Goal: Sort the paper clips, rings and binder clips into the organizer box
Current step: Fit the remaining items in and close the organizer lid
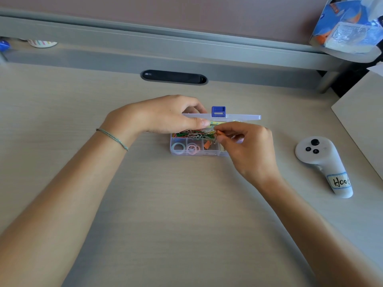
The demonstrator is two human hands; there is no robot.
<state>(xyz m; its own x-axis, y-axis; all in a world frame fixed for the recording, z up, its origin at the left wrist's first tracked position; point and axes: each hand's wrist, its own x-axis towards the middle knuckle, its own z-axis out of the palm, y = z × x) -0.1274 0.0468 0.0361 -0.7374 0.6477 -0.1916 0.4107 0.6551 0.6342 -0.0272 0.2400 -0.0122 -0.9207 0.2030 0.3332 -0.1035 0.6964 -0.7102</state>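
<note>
- Nearest you, your two bare forearms reach forward over a pale wood-grain worktop (165,214); a thin cord bracelet (112,138) circles your left wrist.
- Your right hand (248,150) hovers over the right part of the organizer box (176,152), thumb and forefinger pinching a small orange binder clip (219,132).
- The box is clear plastic and sits mid-worktop. Its front row holds a pale green ring (177,146), pink rings (193,148) in the next compartment, and another orange clip (207,144) beside those.
- A heap of coloured paper clips (193,133) fills the long rear compartment.
- Your left hand (163,114) rests at the box's back left corner, fingers curled round the edge of the raised lid (238,116), which carries a blue latch (218,111).
- To the right, well apart from the box, a white game controller (323,162) lies with a handwritten label.
- Farther back, a dark oval cable slot (174,77) sits in the worktop.
- Beyond it runs a grey partition rail (145,38); a blue-and-white crinkled packet (350,27) rests on its right end.
</note>
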